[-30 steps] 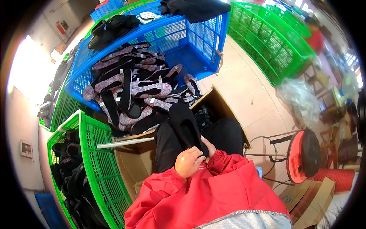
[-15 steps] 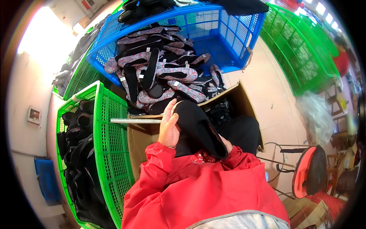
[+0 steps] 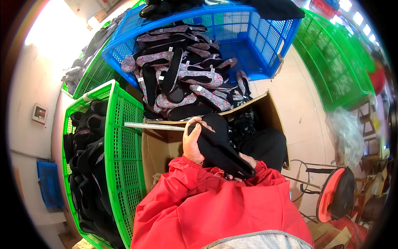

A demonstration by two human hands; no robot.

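Observation:
In front of my chest I hold a black fabric slipper (image 3: 222, 147) tilted, one end up and away from me, the other down at the right. The fingers of my left hand (image 3: 194, 140) curl over its upper left edge, thumb on the near side. My right hand (image 3: 248, 160) grips the lower end and is largely hidden by it. Just beyond lies a heap of floral and black slippers (image 3: 203, 79), several with small white tags, spilling out of a blue plastic crate (image 3: 273, 45).
An open cardboard box (image 3: 271, 110) stands before me, a pale rod (image 3: 155, 126) across its left side. A green crate (image 3: 118, 145) of black slippers (image 3: 89, 153) is at my left. At right are more green crates (image 3: 327, 62), plastic wrapping (image 3: 346, 133) and a round-seated stool (image 3: 331, 195).
My left fingers, straight and upright before, now bend over the slipper's edge. The slipper has tipped so its opening shows less. The whole view has shifted slightly.

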